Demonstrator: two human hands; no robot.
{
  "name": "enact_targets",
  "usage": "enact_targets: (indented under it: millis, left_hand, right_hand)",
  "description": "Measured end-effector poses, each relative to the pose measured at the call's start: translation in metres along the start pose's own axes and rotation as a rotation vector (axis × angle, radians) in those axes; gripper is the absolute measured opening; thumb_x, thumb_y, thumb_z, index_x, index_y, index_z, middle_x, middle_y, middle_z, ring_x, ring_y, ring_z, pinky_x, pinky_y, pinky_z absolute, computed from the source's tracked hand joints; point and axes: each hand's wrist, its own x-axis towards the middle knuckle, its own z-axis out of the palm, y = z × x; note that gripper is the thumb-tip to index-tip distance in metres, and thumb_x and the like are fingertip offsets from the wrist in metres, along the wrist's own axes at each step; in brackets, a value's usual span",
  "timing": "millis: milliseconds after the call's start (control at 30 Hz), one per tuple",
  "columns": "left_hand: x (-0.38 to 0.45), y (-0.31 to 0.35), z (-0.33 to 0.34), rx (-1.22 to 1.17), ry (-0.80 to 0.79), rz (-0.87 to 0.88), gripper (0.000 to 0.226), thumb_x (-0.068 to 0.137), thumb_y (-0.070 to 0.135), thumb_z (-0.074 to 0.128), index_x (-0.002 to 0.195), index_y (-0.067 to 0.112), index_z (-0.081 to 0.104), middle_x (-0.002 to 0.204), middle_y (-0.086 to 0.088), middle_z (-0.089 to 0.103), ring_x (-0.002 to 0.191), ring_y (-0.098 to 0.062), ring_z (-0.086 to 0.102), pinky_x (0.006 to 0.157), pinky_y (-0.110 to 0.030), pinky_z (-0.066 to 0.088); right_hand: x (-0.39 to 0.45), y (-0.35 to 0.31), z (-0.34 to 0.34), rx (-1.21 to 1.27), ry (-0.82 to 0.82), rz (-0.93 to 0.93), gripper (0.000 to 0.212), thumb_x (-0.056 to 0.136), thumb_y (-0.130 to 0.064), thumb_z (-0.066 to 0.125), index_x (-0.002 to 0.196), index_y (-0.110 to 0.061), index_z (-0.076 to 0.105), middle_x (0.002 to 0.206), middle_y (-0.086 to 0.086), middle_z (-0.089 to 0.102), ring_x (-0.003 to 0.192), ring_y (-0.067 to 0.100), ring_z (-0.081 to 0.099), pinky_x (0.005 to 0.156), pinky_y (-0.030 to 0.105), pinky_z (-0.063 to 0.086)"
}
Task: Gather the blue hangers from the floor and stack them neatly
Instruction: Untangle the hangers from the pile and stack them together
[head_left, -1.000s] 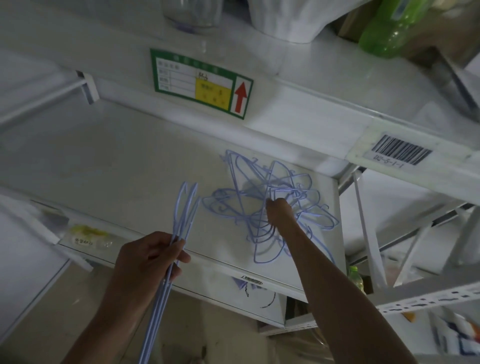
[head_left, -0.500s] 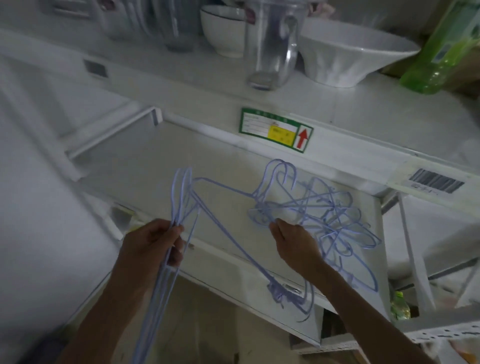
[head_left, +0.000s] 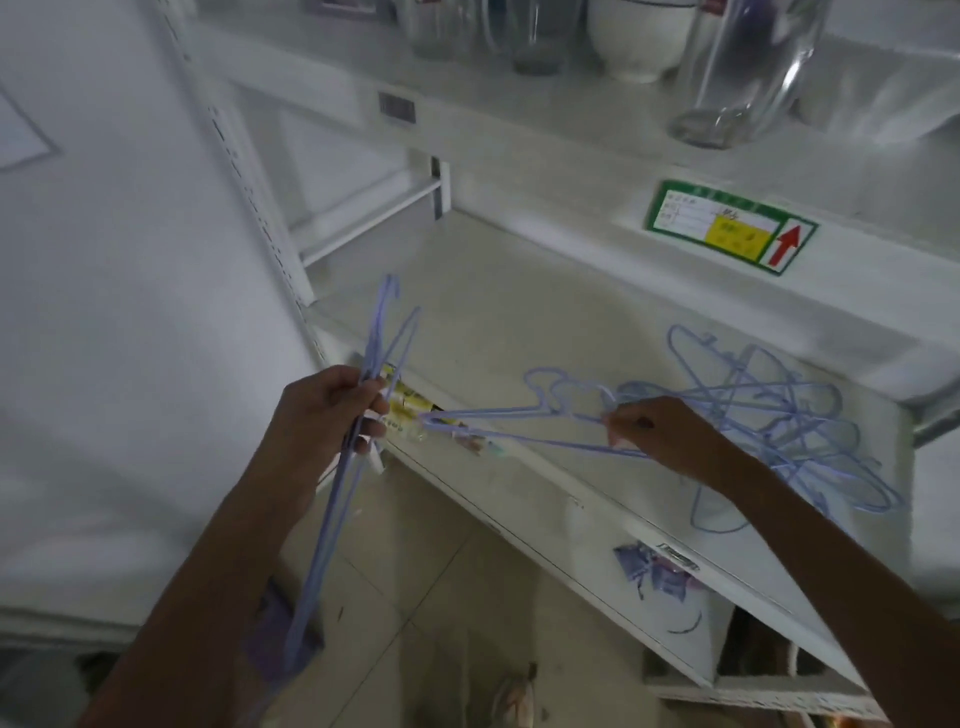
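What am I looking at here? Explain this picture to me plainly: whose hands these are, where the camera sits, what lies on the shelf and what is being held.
There is no machine here. A person wears a camera on the head, so the picture looks forward and down at that person's own two hands.

The left hand grips a bundle of blue hangers that are already lined up together, and the bundle hangs down toward the tiled floor.

The right hand pinches a single hanger near its hook, beside a tangled pile of hangers lying on a white shelf.

A green label with a red arrow is stuck on the shelf edge above. On that upper shelf stand a clear jug and a white bowl.
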Motion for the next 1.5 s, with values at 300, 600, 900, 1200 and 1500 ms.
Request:
enact_targets:
  millis: [300,600,900,1200,1500]
  left_hand:
    - [0.003,-0.041,0.028,0.067,-0.182,-0.067,0.022,0.101,0.013,0.051,0.080,0.010,0.055,0.090,-0.006,0.081,0.090,-0.023,0.076,0.091,-0.046,0.051]
    - [-0.028,-0.079,0.042,0.012,-0.390,-0.207,0.021,0.106,0.028,0.048,0.104,0.007,0.050,0.115,-0.002,0.076,0.050,-0.025,0.069,0.040,-0.024,0.044]
    - [-0.014,-0.085,0.034,0.119,-0.513,0.119,0.025,0.099,0.046,0.055,0.115,0.027,0.062,0.088,-0.008,0.081,0.044,0.002,0.050,0.046,-0.005,0.038]
    - [-0.029,-0.091,0.051,-0.139,-0.241,-0.115,0.021,0.103,0.028,0.056,0.096,0.009,0.051,0.063,-0.005,0.061,0.041,-0.021,0.054,0.046,-0.027,0.047]
    - [-0.047,-0.116,0.055,-0.095,-0.062,-0.231,0.034,0.105,0.024,0.053,0.087,0.000,0.070,0.058,-0.009,0.065,0.048,-0.019,0.062,0.051,-0.027,0.052]
  right_hand:
    - [0.038,-0.063,0.015,-0.263,0.003,-0.105,0.059,0.099,-0.056,0.047,0.049,-0.029,0.064,0.038,-0.012,0.053,0.044,-0.004,0.052,0.051,0.022,0.035]
    - [0.058,-0.102,0.024,-0.541,0.052,-0.306,0.054,0.091,-0.051,0.038,0.054,-0.012,0.031,0.041,0.003,0.035,0.041,0.015,0.038,0.049,0.027,0.033]
    - [0.080,-0.120,0.024,-0.411,0.061,-0.380,0.062,0.086,-0.050,0.027,0.052,-0.009,0.059,0.044,0.007,0.044,0.044,0.024,0.042,0.050,0.033,0.039]
    - [0.087,-0.126,0.080,-0.239,0.386,-0.128,0.021,0.090,-0.021,0.057,0.109,-0.022,0.066,0.096,0.002,0.065,0.102,0.028,0.055,0.083,0.035,0.040]
    - [-0.027,-0.178,0.168,0.885,-0.171,0.426,0.034,0.104,-0.033,0.054,0.105,0.000,0.064,0.072,0.013,0.064,0.054,0.018,0.063,0.056,0.029,0.054]
